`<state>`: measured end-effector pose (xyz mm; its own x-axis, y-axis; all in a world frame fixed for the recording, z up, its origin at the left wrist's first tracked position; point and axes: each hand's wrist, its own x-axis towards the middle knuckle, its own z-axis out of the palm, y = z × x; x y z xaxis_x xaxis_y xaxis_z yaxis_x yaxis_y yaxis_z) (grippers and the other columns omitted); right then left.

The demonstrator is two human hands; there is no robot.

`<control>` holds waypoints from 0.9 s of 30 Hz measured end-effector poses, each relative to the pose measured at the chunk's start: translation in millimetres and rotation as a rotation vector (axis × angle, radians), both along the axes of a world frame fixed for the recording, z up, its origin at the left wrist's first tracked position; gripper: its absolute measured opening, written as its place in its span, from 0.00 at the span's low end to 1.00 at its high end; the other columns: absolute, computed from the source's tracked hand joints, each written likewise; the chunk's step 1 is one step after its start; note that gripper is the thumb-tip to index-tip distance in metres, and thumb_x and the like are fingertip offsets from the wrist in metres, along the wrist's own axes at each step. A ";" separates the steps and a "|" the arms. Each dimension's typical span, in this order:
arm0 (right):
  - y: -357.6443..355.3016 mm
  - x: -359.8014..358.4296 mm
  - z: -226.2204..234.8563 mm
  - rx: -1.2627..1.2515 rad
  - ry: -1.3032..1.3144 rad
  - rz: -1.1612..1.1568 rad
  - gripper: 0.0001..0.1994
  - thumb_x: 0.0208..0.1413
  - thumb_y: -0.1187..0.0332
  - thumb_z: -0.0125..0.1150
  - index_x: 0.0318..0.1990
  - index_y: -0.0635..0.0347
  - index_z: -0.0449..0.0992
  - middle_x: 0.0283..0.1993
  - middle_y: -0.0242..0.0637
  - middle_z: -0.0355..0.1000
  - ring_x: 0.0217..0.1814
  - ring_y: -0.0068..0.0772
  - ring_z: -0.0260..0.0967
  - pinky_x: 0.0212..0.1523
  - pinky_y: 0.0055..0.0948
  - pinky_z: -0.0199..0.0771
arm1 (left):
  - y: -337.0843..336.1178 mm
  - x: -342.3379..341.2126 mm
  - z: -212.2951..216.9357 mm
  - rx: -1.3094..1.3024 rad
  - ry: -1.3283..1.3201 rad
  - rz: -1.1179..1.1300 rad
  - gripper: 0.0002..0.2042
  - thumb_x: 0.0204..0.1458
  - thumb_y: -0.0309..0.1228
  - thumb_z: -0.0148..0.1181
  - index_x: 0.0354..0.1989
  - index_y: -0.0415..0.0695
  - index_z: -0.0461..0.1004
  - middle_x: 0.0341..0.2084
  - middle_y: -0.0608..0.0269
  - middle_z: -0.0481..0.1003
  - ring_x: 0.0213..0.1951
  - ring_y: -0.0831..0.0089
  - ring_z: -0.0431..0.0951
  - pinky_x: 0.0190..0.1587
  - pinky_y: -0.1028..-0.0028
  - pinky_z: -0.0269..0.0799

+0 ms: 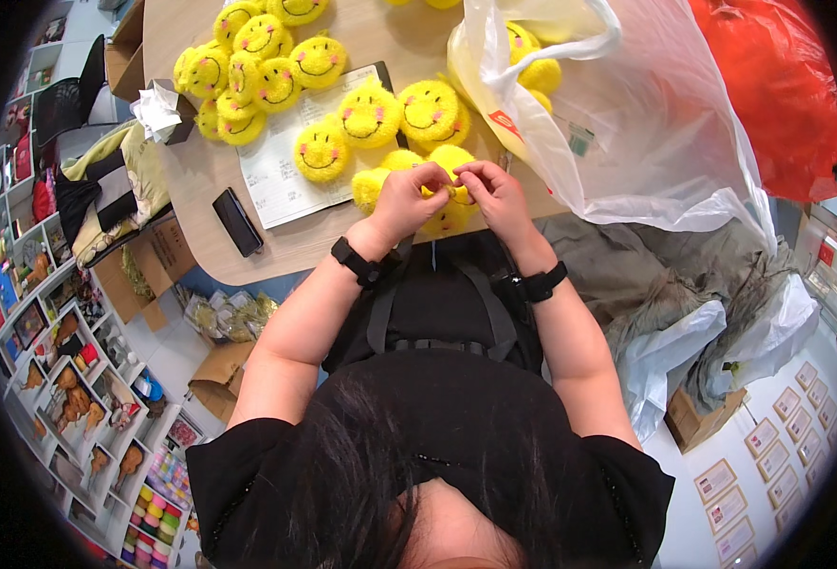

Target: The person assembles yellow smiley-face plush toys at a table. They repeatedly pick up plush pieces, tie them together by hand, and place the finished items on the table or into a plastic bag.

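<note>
both hands meet at the near edge of the wooden table (200,180): the left hand (407,199) and right hand (494,197) pinch one yellow smiley plush (447,190) between curled fingertips, close to the body for fine work. more plushes (257,66) lie heaped beyond, beside a paper sheet (285,171), and the clear plastic bag (646,123) gapes within reach.

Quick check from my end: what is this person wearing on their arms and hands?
Both forearms are bare below short black sleeves. Each wrist carries a black band: one on the left wrist, one on the right wrist. The left hand and right hand are ungloved; no rings can be made out.
</note>
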<state>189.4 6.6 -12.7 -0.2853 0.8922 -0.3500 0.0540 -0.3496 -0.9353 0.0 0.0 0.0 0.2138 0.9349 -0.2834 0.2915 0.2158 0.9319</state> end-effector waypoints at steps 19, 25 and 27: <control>2.6 9.0 12.8 0.057 -0.207 0.058 0.05 0.56 0.72 0.64 0.34 0.66 0.79 0.33 0.36 0.74 0.33 0.27 0.72 0.35 0.25 0.71 | -12.1 15.9 -14.7 0.371 0.157 0.028 0.05 0.45 0.23 0.66 0.28 0.40 0.75 0.26 0.55 0.79 0.28 0.61 0.79 0.32 0.69 0.74; -6.9 1.7 10.5 0.369 -0.518 0.029 0.06 0.58 0.71 0.58 0.34 0.66 0.73 0.31 0.40 0.71 0.31 0.33 0.70 0.35 0.30 0.70 | -14.7 30.1 -11.9 0.505 0.239 0.038 0.06 0.43 0.27 0.66 0.28 0.46 0.74 0.22 0.59 0.77 0.26 0.57 0.77 0.29 0.65 0.73; -6.8 2.6 11.1 0.273 -0.440 -0.004 0.06 0.61 0.71 0.55 0.34 0.65 0.70 0.30 0.38 0.70 0.31 0.28 0.69 0.35 0.27 0.69 | -12.0 30.8 -8.1 0.467 0.254 -0.046 0.06 0.44 0.27 0.65 0.30 0.46 0.74 0.23 0.59 0.77 0.27 0.57 0.77 0.31 0.65 0.73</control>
<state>192.0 -0.2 -1.5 -0.1602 0.9685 -0.1908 0.4624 -0.0972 -0.8813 30.8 -12.0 -8.1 0.2360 0.9652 0.1126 0.5201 -0.2233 0.8244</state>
